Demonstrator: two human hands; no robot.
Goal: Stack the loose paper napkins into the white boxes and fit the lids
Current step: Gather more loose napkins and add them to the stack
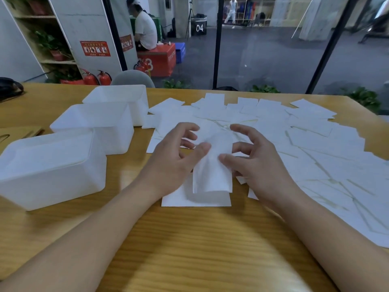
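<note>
A single napkin (212,173) is being pinched between the thumbs of the left hand (179,157) and the right hand (256,163), the other fingers curled loosely above it, just over another napkin lying flat on the wooden table (189,249). To the left, three white boxes (52,165) are sitting seemingly unfilled, no lids fitted. Beyond and to the right, loose napkins (294,140) are being left scattered; nearly all the work is judged outstanding.
</note>
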